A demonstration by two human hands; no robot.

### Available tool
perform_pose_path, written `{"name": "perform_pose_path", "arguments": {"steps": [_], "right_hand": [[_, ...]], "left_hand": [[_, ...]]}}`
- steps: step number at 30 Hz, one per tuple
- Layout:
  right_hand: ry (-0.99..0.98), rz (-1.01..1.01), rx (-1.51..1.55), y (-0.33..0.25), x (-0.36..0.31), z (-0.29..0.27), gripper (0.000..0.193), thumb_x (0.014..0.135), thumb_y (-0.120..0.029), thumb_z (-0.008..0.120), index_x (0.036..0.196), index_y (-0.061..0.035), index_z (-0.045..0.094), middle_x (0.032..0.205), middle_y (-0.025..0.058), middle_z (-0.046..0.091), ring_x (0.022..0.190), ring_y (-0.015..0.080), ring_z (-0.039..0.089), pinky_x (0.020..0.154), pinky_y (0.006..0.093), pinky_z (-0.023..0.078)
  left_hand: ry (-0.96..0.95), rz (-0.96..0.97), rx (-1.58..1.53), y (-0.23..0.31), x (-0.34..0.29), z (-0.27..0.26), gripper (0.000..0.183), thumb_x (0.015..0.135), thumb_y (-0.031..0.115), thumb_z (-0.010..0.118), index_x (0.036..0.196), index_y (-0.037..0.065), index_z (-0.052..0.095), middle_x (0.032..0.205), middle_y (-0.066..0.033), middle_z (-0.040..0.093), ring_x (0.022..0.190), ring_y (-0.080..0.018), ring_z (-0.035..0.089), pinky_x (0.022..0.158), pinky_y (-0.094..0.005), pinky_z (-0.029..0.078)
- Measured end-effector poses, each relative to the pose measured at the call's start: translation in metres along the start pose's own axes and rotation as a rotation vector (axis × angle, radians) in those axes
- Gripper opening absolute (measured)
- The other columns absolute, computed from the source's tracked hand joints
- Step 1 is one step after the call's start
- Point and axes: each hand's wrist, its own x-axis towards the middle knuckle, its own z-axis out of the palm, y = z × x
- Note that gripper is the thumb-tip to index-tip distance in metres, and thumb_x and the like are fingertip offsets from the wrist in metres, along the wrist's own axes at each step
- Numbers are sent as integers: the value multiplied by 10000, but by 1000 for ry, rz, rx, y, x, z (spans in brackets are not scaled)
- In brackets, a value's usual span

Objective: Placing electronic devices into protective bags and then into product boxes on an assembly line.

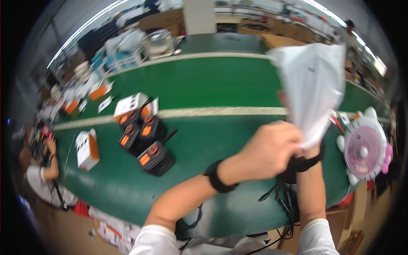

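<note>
Print (311, 69), unreadably small, marks the white bag (313, 91) at upper right, long axis near-vertical, narrow end down, pinched by the left hand (274, 146); the right hand (313, 151), mostly hidden, I cannot tell.

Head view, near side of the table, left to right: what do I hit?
Co-worker → white-and-orange box → cluster of black-and-orange devices → black band on the left wrist → white plastic bag → pink-and-white fan
</note>
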Motion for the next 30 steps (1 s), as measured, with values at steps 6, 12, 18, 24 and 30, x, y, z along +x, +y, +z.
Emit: {"name": "perform_pose_path", "arguments": {"steps": [6,12,18,24,30], "right_hand": [[64,-81,-320,3,-29,-38,444,910,-297,514,1267,-34,494,1288,157,519,1089,338,563,927,422,471],[242,-64,-669,108,-32,-112,480,932,-343,493,1306,-44,462,1291,148,525,1092,326,568,935,421,472],[489,-56,-1062,143,-36,-135,517,954,-390,471,1345,-55,430,1294,139,532,1094,313,573,942,420,473],[386,-148,-803,77,-32,-69,524,965,-387,451,1368,-56,401,1321,138,505,1123,306,553,961,418,456],[110,-270,-280,11,-1,-17,526,975,-370,425,1391,-55,366,1361,137,462,1166,298,522,988,414,430]], "left_hand": [[-64,29,154,62,5,-16,179,755,69,685,904,-2,615,864,-144,613,759,-301,603,687,-339,499],[199,-596,586,87,17,-203,217,869,245,632,939,41,656,791,3,642,692,-53,577,551,-198,427],[-226,-1116,1159,-20,-12,-375,395,824,313,681,1043,-14,660,906,-121,672,820,-214,626,735,-345,501],[-566,-1106,1311,-131,-55,-391,749,682,312,757,1343,88,485,1303,-194,536,1221,-353,497,1035,-397,401],[-661,-1157,1616,-129,-57,-382,288,780,202,646,1018,44,680,1036,-198,666,967,-334,650,831,-419,531]]}}
